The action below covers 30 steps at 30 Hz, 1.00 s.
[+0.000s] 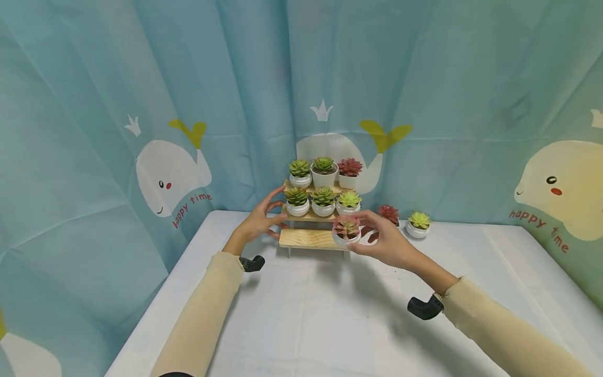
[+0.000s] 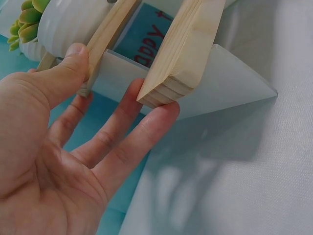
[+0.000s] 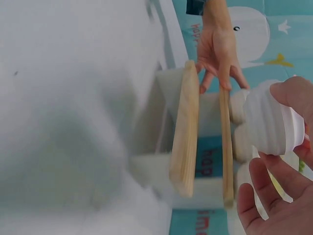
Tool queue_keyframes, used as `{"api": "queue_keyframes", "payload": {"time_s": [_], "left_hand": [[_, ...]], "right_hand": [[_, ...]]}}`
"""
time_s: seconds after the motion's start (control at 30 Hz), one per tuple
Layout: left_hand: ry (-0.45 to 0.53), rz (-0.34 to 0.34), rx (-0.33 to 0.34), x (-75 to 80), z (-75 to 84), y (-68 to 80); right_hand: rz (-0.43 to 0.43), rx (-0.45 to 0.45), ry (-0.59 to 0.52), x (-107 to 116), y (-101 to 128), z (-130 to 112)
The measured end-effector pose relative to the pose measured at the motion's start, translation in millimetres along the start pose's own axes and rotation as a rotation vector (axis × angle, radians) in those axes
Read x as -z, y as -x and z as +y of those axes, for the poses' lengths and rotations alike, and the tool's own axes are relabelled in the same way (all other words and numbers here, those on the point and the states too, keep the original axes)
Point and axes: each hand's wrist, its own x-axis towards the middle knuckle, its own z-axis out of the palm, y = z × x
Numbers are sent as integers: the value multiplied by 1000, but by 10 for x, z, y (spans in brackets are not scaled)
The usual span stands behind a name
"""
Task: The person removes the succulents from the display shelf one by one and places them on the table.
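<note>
My right hand point(image 1: 390, 243) holds a small pinkish-red potted succulent point(image 1: 346, 228), gripping its ribbed white pot point(image 3: 266, 120) between thumb and fingers. The pot is over the right end of the bottom shelf point(image 1: 306, 239) of a three-tier wooden stand; in the right wrist view it appears apart from that shelf. My left hand point(image 1: 255, 222) is at the stand's left side, fingers spread. In the left wrist view its thumb rests on the middle shelf point(image 2: 105, 36) and fingertips touch the end of the bottom shelf point(image 2: 178, 58).
Several potted succulents fill the top and middle shelves, including a green one point(image 1: 323, 166) and a red one point(image 1: 350, 168). Right of the stand, on the white tabletop point(image 1: 301, 314), are a dark red succulent point(image 1: 388, 212) and a yellow-green one point(image 1: 418, 222). A blue whale-print curtain point(image 1: 254, 94) hangs behind.
</note>
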Motion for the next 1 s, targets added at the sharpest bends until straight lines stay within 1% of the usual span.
{"api": "queue_keyframes", "payload": {"time_s": [0.23, 0.4, 0.57, 0.8, 1.0], "left_hand": [[-3, 5, 8, -2, 5, 11], [4, 7, 13, 0, 0, -1], [4, 4, 8, 11, -3, -8], [-2, 5, 3, 27, 1, 0], [-1, -1, 7, 17, -3, -5]], "right_hand": [[18, -43, 9, 249, 171, 84], [57, -78, 62, 461, 328, 153], [98, -103, 122, 653, 481, 261], [144, -116, 153, 859, 646, 424], [186, -168, 202, 1043, 763, 596]]}}
